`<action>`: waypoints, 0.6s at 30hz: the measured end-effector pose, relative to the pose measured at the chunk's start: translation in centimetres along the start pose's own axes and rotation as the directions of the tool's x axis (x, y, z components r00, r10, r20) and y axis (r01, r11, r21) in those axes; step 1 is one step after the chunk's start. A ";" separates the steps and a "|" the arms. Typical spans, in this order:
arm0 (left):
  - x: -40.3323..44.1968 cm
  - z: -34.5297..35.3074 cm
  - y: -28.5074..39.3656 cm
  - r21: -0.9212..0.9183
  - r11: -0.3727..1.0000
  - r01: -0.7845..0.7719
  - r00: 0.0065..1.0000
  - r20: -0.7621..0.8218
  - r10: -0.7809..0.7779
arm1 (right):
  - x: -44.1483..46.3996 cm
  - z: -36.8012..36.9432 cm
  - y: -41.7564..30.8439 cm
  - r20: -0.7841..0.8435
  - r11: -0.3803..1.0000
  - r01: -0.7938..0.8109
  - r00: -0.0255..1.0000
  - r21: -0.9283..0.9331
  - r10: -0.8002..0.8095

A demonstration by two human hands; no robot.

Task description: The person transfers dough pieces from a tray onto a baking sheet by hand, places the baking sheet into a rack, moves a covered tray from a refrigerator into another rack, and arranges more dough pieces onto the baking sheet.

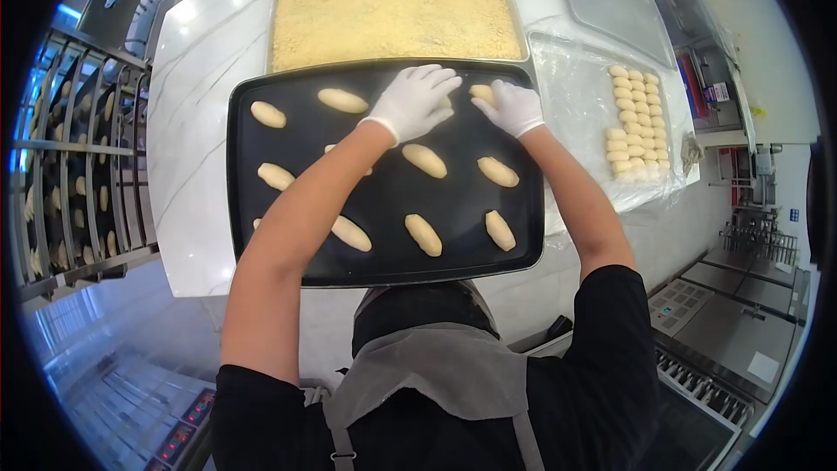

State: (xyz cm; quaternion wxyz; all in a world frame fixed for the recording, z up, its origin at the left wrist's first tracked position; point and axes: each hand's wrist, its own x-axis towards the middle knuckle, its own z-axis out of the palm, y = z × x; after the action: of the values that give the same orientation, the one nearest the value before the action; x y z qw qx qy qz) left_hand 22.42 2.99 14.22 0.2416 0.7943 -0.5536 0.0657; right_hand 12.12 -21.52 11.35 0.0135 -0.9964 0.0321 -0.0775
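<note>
Grey apron [445,371]: covering the person's black shirt [593,366], nearest of everything.
Rack [87,272]: standing at far left, holding trays of pale pieces.
Black tray [453,201]: resting on the white table [192,166], carrying dough pieces [425,160] in loose, spaced rows; it is looking nearly covered, with little room left for more.
Crumbs [392,4]: filling a pan just beyond.
Left hand [411,100]: hovering or resting palm-down, gloved, over the far row, forearm slanting across the tray; fingers are pointing rightward, roughly together, but I can't tell whether they are gripping anything.
Right hand [514,107]: holding one piece of dough [480,92] near the tray's far right corner, thumb and fingers closing about its end, elbow bending outward.
Dough block [636,118]: sitting at right in tight rows over plastic [567,105], many pieces remaining unspaced.
</note>
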 end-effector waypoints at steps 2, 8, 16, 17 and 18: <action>3.1 1.8 0.5 -0.024 0.999 -0.035 0.989 0.143 0.038 | -0.5 -1.8 0.2 0.029 0.999 0.035 0.999 -0.027 -0.034; 9.3 4.0 1.3 0.043 0.988 -0.146 0.878 0.466 0.110 | -2.4 -3.1 3.5 0.045 0.974 0.213 0.975 0.074 -0.216; 11.6 4.7 -0.7 -0.008 0.903 -0.430 0.760 0.537 0.367 | -2.4 -1.2 4.5 -0.008 0.960 0.263 0.965 0.093 -0.263; 11.8 5.0 -1.0 -0.023 0.883 -0.468 0.744 0.528 0.408 | -2.5 -1.3 4.6 -0.009 0.961 0.259 0.966 0.096 -0.259; 12.0 5.2 -1.2 -0.037 0.864 -0.503 0.730 0.517 0.447 | -2.5 -1.3 4.7 0.004 0.960 0.262 0.965 0.095 -0.263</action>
State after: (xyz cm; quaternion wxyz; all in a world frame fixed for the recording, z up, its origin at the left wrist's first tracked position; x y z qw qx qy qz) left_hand 27.21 -9.28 13.80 0.0197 0.6260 -0.7774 -0.0578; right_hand 9.15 -26.12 12.14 0.0501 -0.9907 -0.1041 -0.0717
